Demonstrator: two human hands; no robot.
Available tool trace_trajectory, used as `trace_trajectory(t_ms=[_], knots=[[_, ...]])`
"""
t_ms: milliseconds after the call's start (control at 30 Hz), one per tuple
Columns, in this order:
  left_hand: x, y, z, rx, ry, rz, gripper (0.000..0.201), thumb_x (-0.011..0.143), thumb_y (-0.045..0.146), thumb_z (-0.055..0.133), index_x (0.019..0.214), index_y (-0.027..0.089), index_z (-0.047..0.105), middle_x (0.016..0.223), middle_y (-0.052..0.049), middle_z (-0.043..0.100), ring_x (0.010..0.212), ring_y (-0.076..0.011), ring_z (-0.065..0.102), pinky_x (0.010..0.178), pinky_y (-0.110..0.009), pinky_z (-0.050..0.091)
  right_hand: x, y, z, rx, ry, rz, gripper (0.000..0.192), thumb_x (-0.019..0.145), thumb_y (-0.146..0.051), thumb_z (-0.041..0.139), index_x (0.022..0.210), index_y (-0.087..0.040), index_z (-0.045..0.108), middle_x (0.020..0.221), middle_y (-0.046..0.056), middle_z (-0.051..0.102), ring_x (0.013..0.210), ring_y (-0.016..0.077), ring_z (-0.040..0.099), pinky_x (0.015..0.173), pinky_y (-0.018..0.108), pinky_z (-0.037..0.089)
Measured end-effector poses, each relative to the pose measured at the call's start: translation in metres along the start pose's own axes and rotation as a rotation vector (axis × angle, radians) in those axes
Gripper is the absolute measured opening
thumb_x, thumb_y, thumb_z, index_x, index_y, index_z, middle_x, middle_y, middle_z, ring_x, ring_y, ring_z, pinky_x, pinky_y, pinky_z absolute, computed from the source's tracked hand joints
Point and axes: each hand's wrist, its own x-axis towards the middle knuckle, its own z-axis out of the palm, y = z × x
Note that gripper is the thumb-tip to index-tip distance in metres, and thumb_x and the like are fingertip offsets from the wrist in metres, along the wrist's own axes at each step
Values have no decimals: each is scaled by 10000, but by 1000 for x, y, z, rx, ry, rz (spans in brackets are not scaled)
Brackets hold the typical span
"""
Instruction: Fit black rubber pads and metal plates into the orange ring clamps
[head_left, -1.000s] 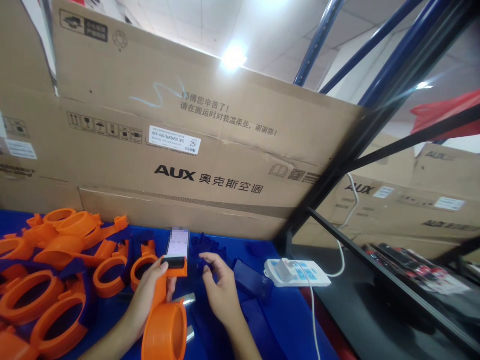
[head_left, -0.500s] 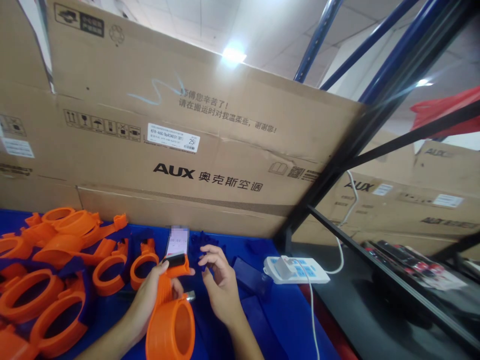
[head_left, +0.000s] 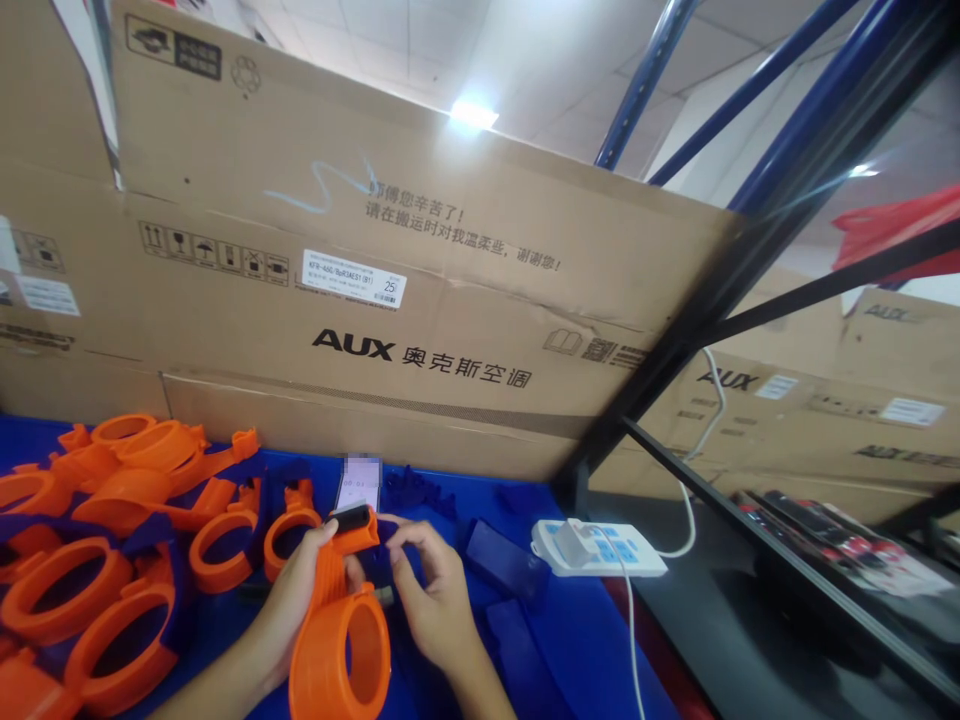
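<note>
left hand (head_left: 300, 590) grips an orange plastic ring clamp (head_left: 341, 630) at six o'clock; right hand (head_left: 427, 590) pinches its black tip (head_left: 352, 519). orange rings pile (head_left: 112, 530) at nine, white power strip (head_left: 600, 547) at three. pinched piece indistinct.

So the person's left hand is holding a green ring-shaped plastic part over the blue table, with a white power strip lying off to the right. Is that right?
Not quite: the ring-shaped plastic part in the left hand is orange, not green, as the head view shows. The rest holds: it is held over the blue table, and the white power strip lies off to the right.
</note>
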Motion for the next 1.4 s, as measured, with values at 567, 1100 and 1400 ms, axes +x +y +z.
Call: trace_trajectory(t_ms=[567, 1100, 1400], knots=[[9, -4, -1, 96, -168, 14, 801, 802, 803, 448, 467, 120, 700, 416, -137, 610, 345, -150, 454, 412, -276, 302, 5, 0, -11, 469, -133, 122, 276, 902, -362, 780, 1093, -268, 604, 1149, 75, 674, 1026, 239, 633, 935, 374, 481], [-12, -3, 21, 156, 90, 293, 302, 970, 488, 530, 930, 201, 614, 502, 22, 631, 444, -151, 520, 517, -261, 429, 6, 5, -8, 430, 30, 126, 251, 895, -288, 797, 1066, -270, 613, 1244, 71, 623, 1084, 211, 624, 911, 324, 495], [-12, -7, 21, 167, 152, 323, 353, 938, 468, 591, 1139, 183, 538, 513, 30, 652, 464, -167, 532, 532, -278, 437, 8, 2, -6, 370, 52, 138, 226, 872, -277, 817, 1011, -256, 641, 1188, 59, 636, 916, 171, 609, 823, 297, 495]])
